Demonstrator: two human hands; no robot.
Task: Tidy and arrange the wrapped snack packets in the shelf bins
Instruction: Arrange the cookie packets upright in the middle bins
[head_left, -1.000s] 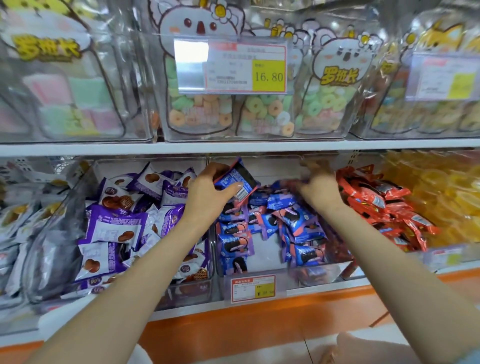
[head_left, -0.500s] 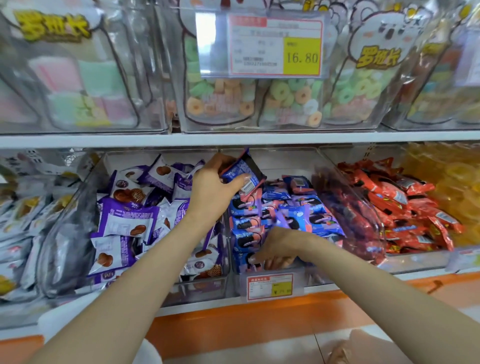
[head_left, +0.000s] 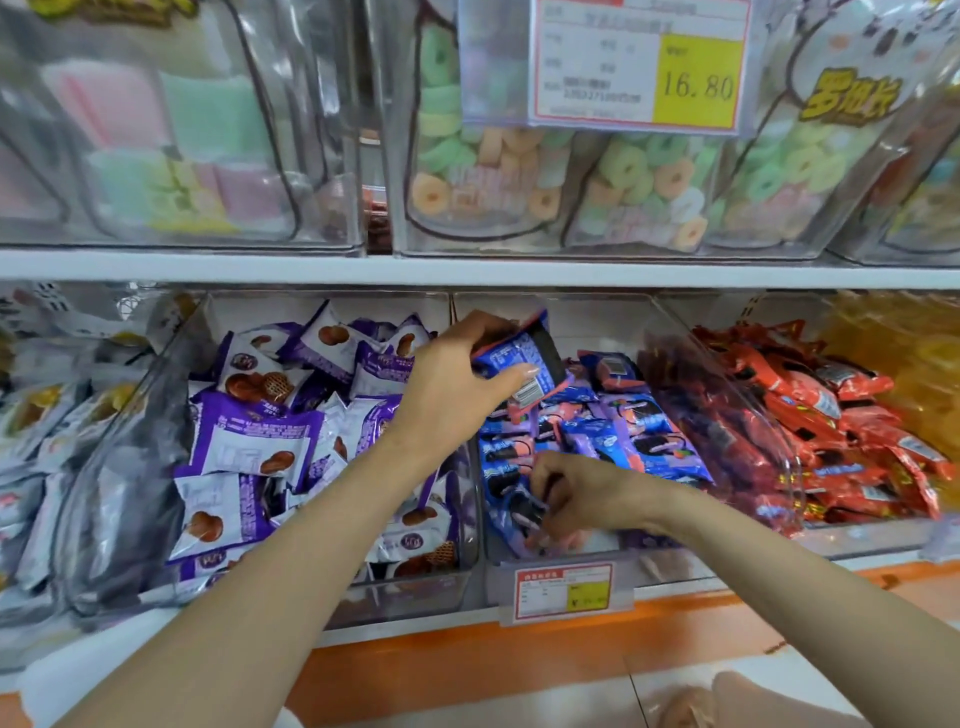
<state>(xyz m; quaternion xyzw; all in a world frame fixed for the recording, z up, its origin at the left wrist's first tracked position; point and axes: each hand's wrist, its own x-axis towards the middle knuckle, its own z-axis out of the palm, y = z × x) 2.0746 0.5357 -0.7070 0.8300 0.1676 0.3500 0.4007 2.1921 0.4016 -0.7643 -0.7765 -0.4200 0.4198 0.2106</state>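
Mostly glossy blue snack packets, cookie-printed.

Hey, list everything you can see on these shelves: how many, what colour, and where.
Blue wrapped snack packets: many, blue, middle clear bin.
Purple-and-white wrapped snack packets: many, purple and white, bin to its left.
Red wrapped snack packets: many, red, bin to its right.
Clear ring-candy bags: several, pastel, upper shelf.
Large price tag: one, white and yellow, upper shelf.
Small price tag: one, white and yellow, middle bin front.
Left hand: one, grips raised blue packet above middle bin.
Right hand: one, fingers pinch front blue packet.
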